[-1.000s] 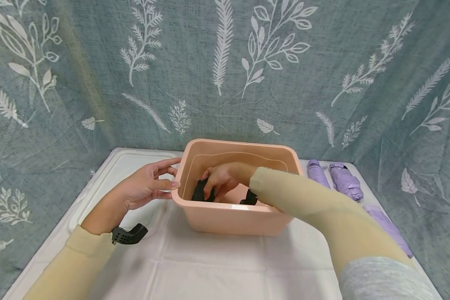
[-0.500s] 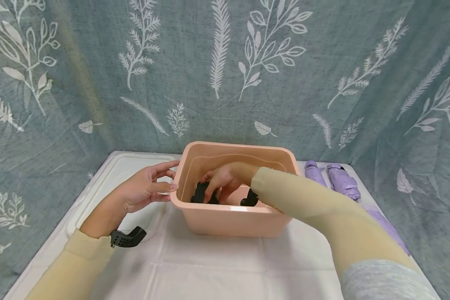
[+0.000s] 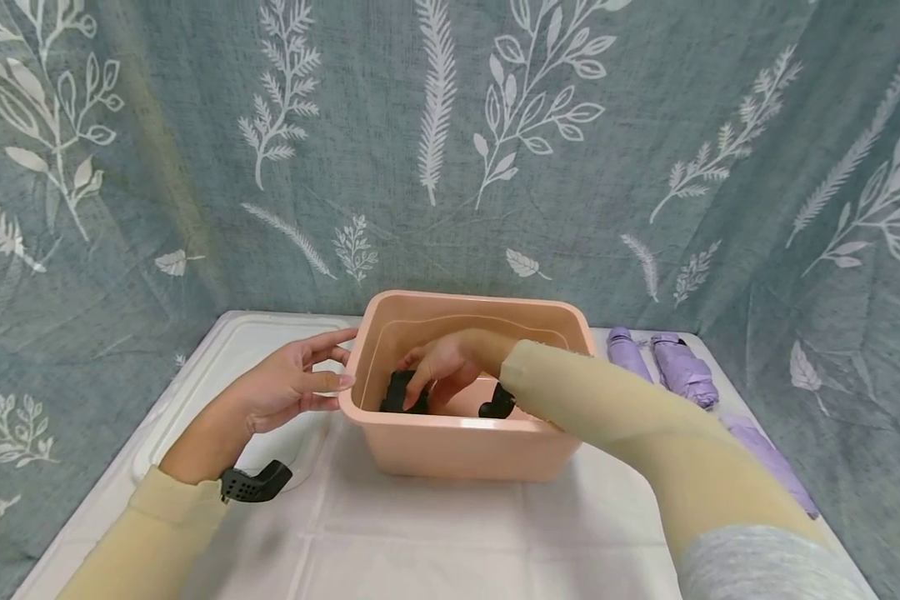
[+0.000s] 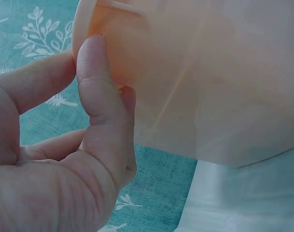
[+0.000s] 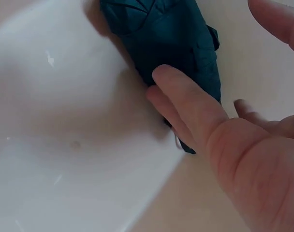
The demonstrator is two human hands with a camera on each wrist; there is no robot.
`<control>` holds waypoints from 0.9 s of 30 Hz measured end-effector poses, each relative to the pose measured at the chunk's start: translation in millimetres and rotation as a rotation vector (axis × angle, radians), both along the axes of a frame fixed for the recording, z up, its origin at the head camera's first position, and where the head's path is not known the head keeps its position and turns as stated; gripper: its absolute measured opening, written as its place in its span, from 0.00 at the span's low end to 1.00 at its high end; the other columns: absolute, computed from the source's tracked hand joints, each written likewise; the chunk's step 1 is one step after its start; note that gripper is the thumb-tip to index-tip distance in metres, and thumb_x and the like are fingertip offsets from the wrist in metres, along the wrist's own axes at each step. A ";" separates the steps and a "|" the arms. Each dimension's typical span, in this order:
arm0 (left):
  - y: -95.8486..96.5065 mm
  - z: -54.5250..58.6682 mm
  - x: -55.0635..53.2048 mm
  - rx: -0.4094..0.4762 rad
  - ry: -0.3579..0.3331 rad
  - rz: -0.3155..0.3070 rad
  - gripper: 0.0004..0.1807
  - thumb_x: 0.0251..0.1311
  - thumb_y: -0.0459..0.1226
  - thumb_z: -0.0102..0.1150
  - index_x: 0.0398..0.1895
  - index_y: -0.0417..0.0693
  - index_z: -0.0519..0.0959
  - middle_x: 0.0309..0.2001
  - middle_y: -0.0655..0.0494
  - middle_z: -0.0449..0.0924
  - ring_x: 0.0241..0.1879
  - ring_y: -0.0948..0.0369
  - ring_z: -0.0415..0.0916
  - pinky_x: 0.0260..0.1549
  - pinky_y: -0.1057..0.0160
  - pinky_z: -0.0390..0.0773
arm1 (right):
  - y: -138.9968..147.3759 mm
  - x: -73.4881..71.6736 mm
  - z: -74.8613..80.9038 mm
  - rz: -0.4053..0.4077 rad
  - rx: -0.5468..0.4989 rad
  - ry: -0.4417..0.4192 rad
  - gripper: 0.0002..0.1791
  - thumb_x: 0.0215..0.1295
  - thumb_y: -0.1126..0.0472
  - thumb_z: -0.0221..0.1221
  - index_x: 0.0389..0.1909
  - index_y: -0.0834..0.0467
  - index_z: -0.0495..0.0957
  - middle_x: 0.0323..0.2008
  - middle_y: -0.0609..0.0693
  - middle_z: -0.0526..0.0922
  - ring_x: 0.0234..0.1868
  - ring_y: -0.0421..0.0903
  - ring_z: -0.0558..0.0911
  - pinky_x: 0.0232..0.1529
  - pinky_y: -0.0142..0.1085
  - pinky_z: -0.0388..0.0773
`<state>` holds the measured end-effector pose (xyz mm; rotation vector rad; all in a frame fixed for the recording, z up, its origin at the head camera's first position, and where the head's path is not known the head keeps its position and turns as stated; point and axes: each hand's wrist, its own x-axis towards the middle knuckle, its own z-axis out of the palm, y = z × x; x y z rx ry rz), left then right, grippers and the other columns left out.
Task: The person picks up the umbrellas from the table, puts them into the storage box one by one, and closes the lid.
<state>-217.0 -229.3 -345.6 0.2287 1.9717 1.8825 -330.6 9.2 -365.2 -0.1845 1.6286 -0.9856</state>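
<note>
A peach plastic bin (image 3: 465, 450) stands near the back of the table. My left hand (image 3: 292, 383) holds its left rim, the thumb on the inside and the fingers outside, and the left wrist view shows the thumb pressed at the bin's rim (image 4: 81, 29). Down inside the bin is my right hand (image 3: 446, 367), over a dark bundle (image 3: 396, 392) at the left end. In the right wrist view this is a folded umbrella (image 5: 171, 43) in dark teal cloth. My right hand (image 5: 219, 130) touches it with extended, spread fingers. The bin's front wall hides the umbrella's lower part.
Left of the bin a white lid (image 3: 195, 400) lies flat under my left forearm. Several purple folded umbrellas (image 3: 686, 371) lie along the table's right edge, past my right sleeve. A patterned grey-green curtain (image 3: 390, 150) rises behind the white tablecloth (image 3: 420, 550).
The whole scene sits slightly lower in the head view than before. My left hand keeps its hold on the rim, and my right hand stays at the umbrella with only small finger movement.
</note>
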 end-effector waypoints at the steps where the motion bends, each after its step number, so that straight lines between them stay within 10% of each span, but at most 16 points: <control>1: 0.4 -0.7 0.2 -0.001 0.000 0.002 0.46 0.66 0.30 0.65 0.83 0.49 0.51 0.53 0.53 0.70 0.43 0.62 0.84 0.40 0.64 0.88 | 0.6 0.3 -0.3 -0.002 0.000 0.000 0.48 0.66 0.75 0.61 0.80 0.55 0.46 0.71 0.62 0.65 0.57 0.54 0.74 0.75 0.50 0.68; 17: 5.5 -0.3 1.9 0.005 0.012 0.010 0.45 0.67 0.31 0.65 0.83 0.47 0.52 0.54 0.52 0.69 0.41 0.62 0.84 0.39 0.64 0.88 | 51.7 6.4 48.8 0.083 -0.087 0.192 0.47 0.67 0.67 0.62 0.82 0.54 0.48 0.79 0.59 0.53 0.73 0.60 0.70 0.75 0.56 0.65; 27: 2.1 -2.0 1.2 -0.007 0.017 0.019 0.45 0.66 0.31 0.65 0.83 0.47 0.53 0.54 0.53 0.70 0.43 0.62 0.84 0.40 0.64 0.88 | 101.2 21.3 73.1 -0.093 -0.242 0.309 0.39 0.68 0.69 0.62 0.77 0.53 0.59 0.77 0.60 0.58 0.69 0.54 0.75 0.67 0.50 0.78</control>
